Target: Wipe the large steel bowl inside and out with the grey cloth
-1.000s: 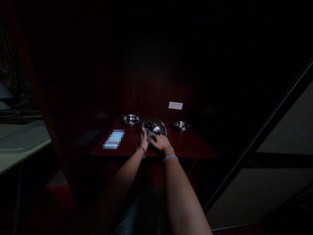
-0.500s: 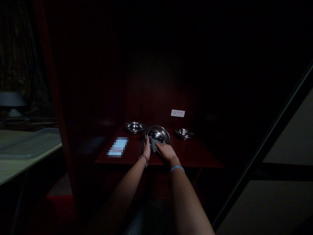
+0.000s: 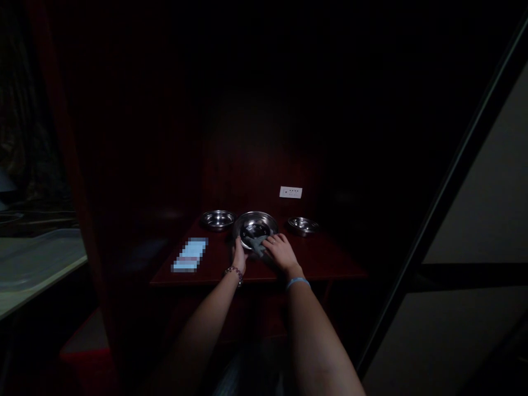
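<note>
A shiny metal bowl is tilted toward me above the dark red desk. My left hand grips its near left rim, thumb on the inner side. A grey cloth lies over the near right part of the bowl, under the fingers of my right hand, which are closed on it. A second metal bowl stands upright at the back left. Another metal bowl stands at the back right.
A lit, pixelated phone-like rectangle lies on the desk's left. A white socket panel is on the back wall. At far left are a pale table and a red-sided stool. A dark frame slants on the right.
My right hand has moved with the cloth from the bowl's near middle to its right rim. The bowl has turned a little, and the whole view has shifted slightly.
</note>
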`<state>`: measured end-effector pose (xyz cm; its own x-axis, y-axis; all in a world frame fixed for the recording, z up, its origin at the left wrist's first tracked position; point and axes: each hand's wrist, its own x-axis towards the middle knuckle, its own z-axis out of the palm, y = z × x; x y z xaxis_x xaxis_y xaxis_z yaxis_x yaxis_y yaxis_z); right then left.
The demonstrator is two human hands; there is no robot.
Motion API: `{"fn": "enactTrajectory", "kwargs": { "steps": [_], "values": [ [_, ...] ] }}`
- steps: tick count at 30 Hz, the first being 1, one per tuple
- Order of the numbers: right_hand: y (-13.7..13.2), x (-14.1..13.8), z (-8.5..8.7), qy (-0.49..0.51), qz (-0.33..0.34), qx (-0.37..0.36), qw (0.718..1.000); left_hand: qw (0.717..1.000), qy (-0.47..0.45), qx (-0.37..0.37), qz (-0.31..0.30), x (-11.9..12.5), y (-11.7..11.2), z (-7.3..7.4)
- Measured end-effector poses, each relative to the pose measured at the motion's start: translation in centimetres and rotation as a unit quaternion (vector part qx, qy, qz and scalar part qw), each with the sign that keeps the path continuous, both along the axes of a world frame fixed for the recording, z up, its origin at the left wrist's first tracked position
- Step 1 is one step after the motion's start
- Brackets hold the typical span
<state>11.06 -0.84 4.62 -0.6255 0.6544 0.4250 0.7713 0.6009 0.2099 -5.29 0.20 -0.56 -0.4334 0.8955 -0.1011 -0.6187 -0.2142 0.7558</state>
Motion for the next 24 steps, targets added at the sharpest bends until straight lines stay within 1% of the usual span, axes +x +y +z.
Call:
{"fn": "enactTrajectory", "kwargs": {
  "steps": [4,6,8,12,15,19,21,24],
  "values": [
    [0.5,3.1,-0.8,0.065,-0.004,0.032,0.997,1.0,0.008,-0.015,-0.004,0.0,-0.3,0.4],
    [0.6,3.9,-0.9,0.092,-0.006,0.048,0.995,1.0,-0.003,-0.007,-0.01,0.0,-0.5,0.7],
    [0.7,3.9,-0.8,0.105,-0.007,0.057,0.993,0.999,-0.02,0.008,-0.028,-0.1,-0.6,1.0],
    [1.0,2.7,0.2,0.099,-0.003,0.062,0.993,0.996,-0.059,0.021,-0.069,-0.4,-0.8,1.5],
    [1.0,1.5,1.4,0.074,0.011,0.075,0.994,0.993,-0.092,0.017,-0.064,-0.7,-0.8,1.7],
    [0.5,-0.3,3.3,0.023,0.056,0.095,0.994,0.989,-0.135,0.014,-0.06,-1.3,-0.8,2.1],
    [0.2,-1.2,3.9,0.0,0.069,0.095,0.993,0.987,-0.142,0.007,-0.076,-1.7,-0.8,2.2],
    [-0.3,-2.3,4.1,-0.007,0.064,0.083,0.994,0.984,-0.136,0.001,-0.114,-2.1,-0.8,2.1]
  ]
}}
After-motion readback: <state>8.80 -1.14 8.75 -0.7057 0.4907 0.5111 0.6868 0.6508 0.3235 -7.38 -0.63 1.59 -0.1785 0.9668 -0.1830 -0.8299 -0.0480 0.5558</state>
